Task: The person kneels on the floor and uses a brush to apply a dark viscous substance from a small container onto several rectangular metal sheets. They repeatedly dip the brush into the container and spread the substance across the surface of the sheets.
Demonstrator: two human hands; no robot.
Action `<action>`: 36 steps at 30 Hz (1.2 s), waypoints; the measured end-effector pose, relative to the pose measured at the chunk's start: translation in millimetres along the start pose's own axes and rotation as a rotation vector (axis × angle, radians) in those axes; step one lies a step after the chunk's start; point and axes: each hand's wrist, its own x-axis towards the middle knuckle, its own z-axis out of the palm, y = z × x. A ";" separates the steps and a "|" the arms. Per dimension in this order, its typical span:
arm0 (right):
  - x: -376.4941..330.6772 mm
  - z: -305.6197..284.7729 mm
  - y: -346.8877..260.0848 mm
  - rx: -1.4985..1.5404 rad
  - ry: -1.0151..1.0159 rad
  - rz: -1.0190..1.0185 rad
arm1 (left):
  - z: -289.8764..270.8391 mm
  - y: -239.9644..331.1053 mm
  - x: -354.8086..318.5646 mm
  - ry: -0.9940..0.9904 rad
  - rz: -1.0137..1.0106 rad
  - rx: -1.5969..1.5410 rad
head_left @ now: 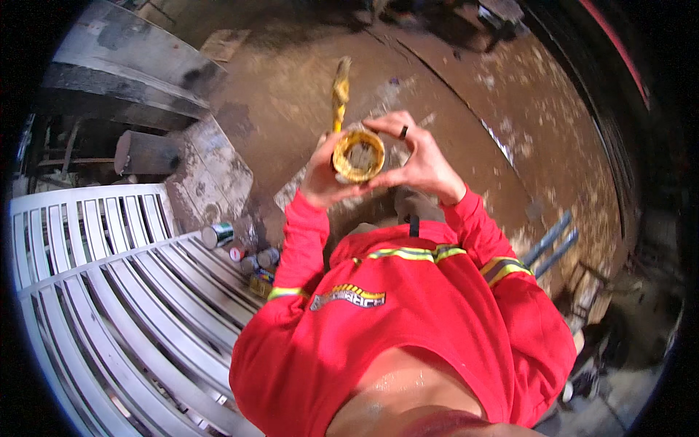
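Note:
Both my hands hold a small round open can [358, 155] smeared with yellow-ochre paint, raised in front of my chest. My left hand [322, 178] cups its left side and bottom. My right hand [415, 156], with a dark ring on one finger, grips its right side and rim. A paint-coated stick or brush [340, 91] stands up from the can's left edge, beside my left thumb. I wear a red long-sleeved top with reflective yellow bands.
A white-painted metal grille [109, 291] with many bars lies at the lower left. Several small cans [247, 255] stand on the floor beside it. A dark log [145, 151] and concrete slabs lie at the upper left. Two grey bars [551, 244] lie at right on the dirty floor.

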 end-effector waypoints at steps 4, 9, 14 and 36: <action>112.1 -13.4 49.7 0.444 -0.193 0.105 | -43.0 -0.2 60.3 0.225 -0.173 -0.409; 247.9 -1.6 109.8 0.970 -0.196 0.315 | -129.1 -35.2 124.5 0.530 -0.227 -0.356; 386.3 62.3 220.4 0.724 -0.013 0.553 | -233.1 -114.6 169.3 0.612 -0.249 -0.312; 700.4 51.3 692.0 -0.243 0.139 1.325 | -712.7 -455.3 592.7 0.701 -0.310 -0.385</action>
